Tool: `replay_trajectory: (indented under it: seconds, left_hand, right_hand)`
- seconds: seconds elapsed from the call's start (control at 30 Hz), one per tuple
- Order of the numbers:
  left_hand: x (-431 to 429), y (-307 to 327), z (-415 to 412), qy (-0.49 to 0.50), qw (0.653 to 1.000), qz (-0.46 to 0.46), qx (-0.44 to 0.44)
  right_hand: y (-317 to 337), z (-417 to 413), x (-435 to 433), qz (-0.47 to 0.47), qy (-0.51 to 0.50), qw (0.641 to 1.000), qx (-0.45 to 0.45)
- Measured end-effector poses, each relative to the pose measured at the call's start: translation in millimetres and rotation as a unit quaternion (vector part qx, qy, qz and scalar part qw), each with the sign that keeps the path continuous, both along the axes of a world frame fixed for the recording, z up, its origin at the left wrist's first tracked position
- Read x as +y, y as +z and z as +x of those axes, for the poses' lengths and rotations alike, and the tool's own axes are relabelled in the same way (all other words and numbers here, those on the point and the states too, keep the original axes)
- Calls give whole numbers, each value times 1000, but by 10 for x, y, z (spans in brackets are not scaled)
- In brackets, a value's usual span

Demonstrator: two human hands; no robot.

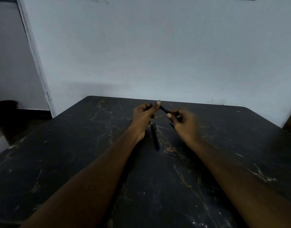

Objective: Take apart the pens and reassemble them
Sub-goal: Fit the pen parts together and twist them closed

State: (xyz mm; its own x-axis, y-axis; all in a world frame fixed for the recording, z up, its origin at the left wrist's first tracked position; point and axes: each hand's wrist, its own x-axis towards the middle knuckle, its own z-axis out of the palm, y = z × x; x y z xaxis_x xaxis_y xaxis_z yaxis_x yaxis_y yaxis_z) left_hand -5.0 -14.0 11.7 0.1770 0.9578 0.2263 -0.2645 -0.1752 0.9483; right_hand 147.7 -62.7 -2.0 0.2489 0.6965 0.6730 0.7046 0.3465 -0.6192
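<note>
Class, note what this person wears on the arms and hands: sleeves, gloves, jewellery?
Nothing is worn. The left hand and right hand show no gloves, rings or watch; the left forearm and right forearm are uncovered, no sleeve in view.

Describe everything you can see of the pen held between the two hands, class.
The pen is slim and dark, apparently plastic, with a small bluish glint near its middle. It is held above the dark table, slanting from upper left down to lower right. The left hand pinches its higher end; the right hand pinches its lower end. Only the short stretch between the hands shows, and blur hides whether its parts are separating.
</note>
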Motion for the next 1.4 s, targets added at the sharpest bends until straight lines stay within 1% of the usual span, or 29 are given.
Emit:
replay_trajectory:
  seconds: [0.13,0.33,0.4,0.53,0.6,0.73,0.9,1.0,1.07,1.13,1.23,1.3,1.4]
  left_hand:
    - [2,-13,-2,-8,1000,19,1]
    - [-19,25,-21,-91,995,13,-41]
    - [-12,24,-25,-83,996,-1,-45]
    - [11,-2,-3,-10,1000,-21,-11]
    - [28,-20,1,3,1000,-18,-9]
    - [31,-30,0,3,1000,-6,-7]
    - [-6,-2,0,-48,999,22,-8]
    - [-5,13,0,-81,996,15,-30]
    - [-7,19,-3,-86,995,1,-43]
    - [0,17,-9,-74,996,-14,-45]
    - [17,4,-8,-21,999,-31,-20]
    - [25,-14,2,-3,1000,-26,2]
    - [18,-25,4,-2,1000,-11,15]
  right_hand:
    - [5,-14,-11,-13,11,1000,14]
    - [32,-32,-39,5,10,1000,26]
    - [33,-34,-38,3,10,1000,20]
    - [29,-34,-38,-5,21,1000,21]
    - [19,-34,-39,-1,17,1000,11]
    - [32,-41,-45,-6,15,1000,13]
    - [19,-24,-39,-14,17,1000,18]
    - [18,-31,-28,-17,17,999,27]
    - [22,-33,-26,-9,12,1000,27]
    - [23,-31,-28,-3,6,1000,20]
    - [18,-27,-35,-6,12,1000,17]
    - [22,-37,-45,-5,15,1000,13]
    - [34,-37,-52,-12,12,1000,16]
